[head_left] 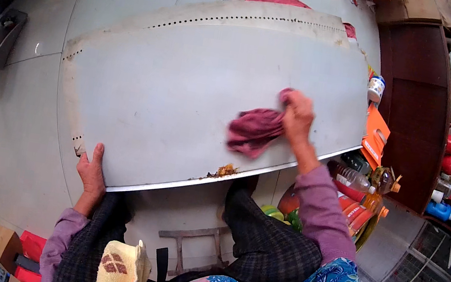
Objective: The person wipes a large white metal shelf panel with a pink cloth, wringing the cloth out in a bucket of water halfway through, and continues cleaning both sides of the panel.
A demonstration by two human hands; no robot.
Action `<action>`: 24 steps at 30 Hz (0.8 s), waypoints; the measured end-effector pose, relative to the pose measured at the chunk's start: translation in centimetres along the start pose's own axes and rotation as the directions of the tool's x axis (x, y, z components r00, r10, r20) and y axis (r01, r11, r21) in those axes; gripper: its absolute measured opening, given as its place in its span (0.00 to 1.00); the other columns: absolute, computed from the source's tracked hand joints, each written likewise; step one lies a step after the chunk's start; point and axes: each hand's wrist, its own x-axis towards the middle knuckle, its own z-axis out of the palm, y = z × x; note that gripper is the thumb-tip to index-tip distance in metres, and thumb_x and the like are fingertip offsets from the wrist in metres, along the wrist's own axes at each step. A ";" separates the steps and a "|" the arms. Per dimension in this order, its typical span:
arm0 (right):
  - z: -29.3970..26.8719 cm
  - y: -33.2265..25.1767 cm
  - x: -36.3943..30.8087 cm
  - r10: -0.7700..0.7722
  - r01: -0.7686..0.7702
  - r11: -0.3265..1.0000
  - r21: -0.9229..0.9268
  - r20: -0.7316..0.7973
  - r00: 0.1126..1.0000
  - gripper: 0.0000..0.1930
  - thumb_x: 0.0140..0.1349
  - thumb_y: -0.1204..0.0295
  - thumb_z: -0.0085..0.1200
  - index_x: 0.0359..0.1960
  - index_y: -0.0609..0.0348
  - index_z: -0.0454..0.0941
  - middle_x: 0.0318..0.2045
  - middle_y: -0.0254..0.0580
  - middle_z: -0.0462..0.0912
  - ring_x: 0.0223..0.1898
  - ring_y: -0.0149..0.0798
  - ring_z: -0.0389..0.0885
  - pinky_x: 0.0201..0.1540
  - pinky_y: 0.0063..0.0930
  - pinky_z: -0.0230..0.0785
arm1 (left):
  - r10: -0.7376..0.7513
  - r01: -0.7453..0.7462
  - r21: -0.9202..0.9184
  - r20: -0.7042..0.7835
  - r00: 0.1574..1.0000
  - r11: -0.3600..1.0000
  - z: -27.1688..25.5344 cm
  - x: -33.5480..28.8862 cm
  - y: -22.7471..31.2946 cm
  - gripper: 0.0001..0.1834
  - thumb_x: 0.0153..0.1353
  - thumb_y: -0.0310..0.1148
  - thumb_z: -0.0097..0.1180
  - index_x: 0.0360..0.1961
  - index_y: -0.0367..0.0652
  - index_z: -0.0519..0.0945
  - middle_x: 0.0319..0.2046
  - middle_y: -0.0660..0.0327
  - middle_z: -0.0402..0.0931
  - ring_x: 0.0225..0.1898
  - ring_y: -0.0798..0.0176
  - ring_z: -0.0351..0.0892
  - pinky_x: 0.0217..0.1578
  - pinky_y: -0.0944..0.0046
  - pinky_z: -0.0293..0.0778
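Observation:
A large white panel (198,90) with rows of small dark holes near its far and left edges lies across in front of me, over my knees. My left hand (91,173) grips its near left corner, thumb on top and the other fingers hidden. Bunched in my right hand (298,117) is a dark pink cloth (255,134), which hangs down onto the right half of the panel. A rusty brown patch (225,171) marks the near edge, below the cloth.
To the right stand several bottles (357,178), an orange box (376,137) and a dark wooden shelf (408,110) of bottles. A grey dustpan (3,42) lies on the tiled floor at left. A yellow cloth (122,268) is near my lap, with a metal frame (192,247) below.

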 end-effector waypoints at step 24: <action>-1.5 3.0 2.2 0.525 -0.530 0.846 0.056 0.085 0.847 0.08 0.50 0.68 0.59 0.30 0.58 0.80 0.26 0.45 0.78 0.31 0.49 0.77 0.36 0.39 0.69 | -0.019 0.019 -0.064 0.002 1.000 0.998 -0.5 0.0 -0.3 0.21 0.57 0.43 0.62 0.40 0.35 0.77 0.35 0.63 0.77 0.35 0.71 0.72 0.39 0.69 0.70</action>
